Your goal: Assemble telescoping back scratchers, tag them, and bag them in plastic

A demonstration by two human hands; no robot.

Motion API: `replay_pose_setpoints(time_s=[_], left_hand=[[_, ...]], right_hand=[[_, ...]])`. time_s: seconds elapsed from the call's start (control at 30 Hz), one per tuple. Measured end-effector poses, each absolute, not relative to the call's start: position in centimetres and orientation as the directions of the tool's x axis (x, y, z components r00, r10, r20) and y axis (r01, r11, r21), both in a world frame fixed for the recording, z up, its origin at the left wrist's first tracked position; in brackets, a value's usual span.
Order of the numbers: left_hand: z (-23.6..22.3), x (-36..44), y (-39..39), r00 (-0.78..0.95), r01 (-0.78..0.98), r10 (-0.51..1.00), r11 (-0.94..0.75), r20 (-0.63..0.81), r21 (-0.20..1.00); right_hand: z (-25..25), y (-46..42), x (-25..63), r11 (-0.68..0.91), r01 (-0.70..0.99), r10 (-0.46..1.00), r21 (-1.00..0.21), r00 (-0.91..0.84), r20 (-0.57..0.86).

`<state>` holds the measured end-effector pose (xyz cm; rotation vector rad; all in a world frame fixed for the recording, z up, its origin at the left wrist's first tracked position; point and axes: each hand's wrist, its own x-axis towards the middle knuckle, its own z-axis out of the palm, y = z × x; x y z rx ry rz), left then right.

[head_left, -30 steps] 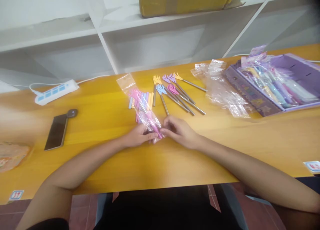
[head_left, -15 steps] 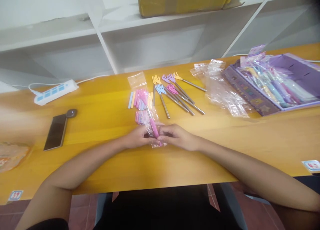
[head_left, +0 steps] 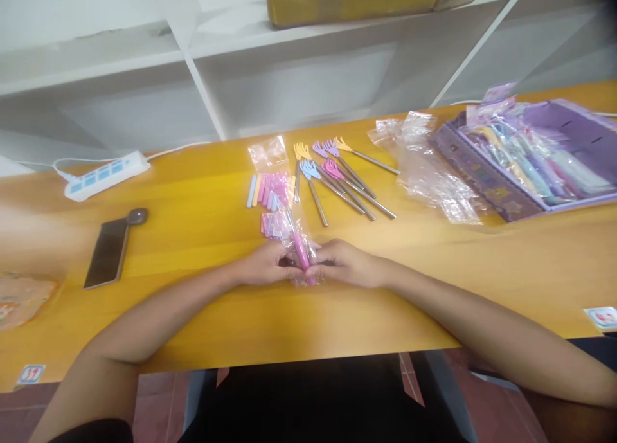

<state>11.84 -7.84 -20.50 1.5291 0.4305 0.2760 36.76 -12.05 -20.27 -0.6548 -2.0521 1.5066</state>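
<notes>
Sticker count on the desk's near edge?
2. One sticker at the far left, outside the left forearm; another sticker at the far right, beyond the right forearm. Others may be hidden under the arms.

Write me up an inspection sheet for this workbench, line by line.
Surface: wooden tabletop, number labels at its near edge.
Job's things: bagged pink back scratcher in hand; claw-headed metal rods, coloured handles and small printed cards beyond; purple box holding bagged pieces.
Clutter: loose clear bags beside the box; phone and orange packet at left.
Hands: left hand and right hand both on the bagged scratcher.
Cables: white cable at the power strip.
Surroundings: white shelving behind, bearing a yellow parcel.
</notes>
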Motion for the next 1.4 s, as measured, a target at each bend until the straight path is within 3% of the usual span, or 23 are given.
replay_pose_setpoints(time_s=[0.27, 0.57, 0.67, 0.77, 0.87, 0.97, 1.07, 1.2, 1.4], left_hand=[[-20.7, 11.6, -7.6, 0.880, 0.088, 0.471, -0.030, -0.064, 0.996], [-20.0, 11.7, -7.9, 0.875, 0.070, 0.482, -0.202, 0.037, 0.977], [-20.4, 11.5, -8.3, 0.837, 0.075, 0.547, -0.126, 0.007, 0.989], [-21.2, 11.3, -7.8, 0.688, -0.054, 0.725, 0.020, 0.023, 0.998], [-21.5, 11.5, -6.5, 0.364, -0.250, 0.929, 0.025, 0.070, 0.968], [-21.2, 11.9, -5.5, 0.214, -0.338, 0.976, 0.045, 0.030, 0.940], [-21.1, 12.1, -5.5, 0.219, -0.352, 0.976, 0.065, 0.015, 0.934], [-21.7, 11.9, -5.9, 0.293, -0.307, 0.956, 0.068, 0.026, 0.949], [-21.9, 11.5, -6.2, 0.566, -0.156, 0.825, 0.095, 0.010, 0.983]], right_hand=[[-20.1, -11.5, 37.6, 0.320, 0.094, 0.582, -0.943, -0.805, 0.117], [-19.9, -11.5, 37.3, 0.342, 0.084, 0.627, -0.936, -0.762, 0.161], [-19.6, -12.0, 36.8, 0.340, 0.101, 0.619, -0.935, -0.773, 0.141], [-19.6, -12.4, 36.5, 0.362, 0.120, 0.574, -0.924, -0.810, 0.120], [-20.0, -12.8, 36.3, 0.467, 0.103, 0.551, -0.878, -0.811, 0.197], [-20.5, -12.7, 36.2, 0.549, 0.088, 0.526, -0.831, -0.809, 0.262], [-21.1, -11.9, 36.3, 0.585, 0.160, 0.613, -0.795, -0.729, 0.304], [-21.8, -10.2, 36.5, 0.645, 0.376, 0.741, -0.665, -0.522, 0.423], [-22.7, -9.1, 36.1, 0.725, 0.581, 0.688, -0.370, -0.632, 0.356]])
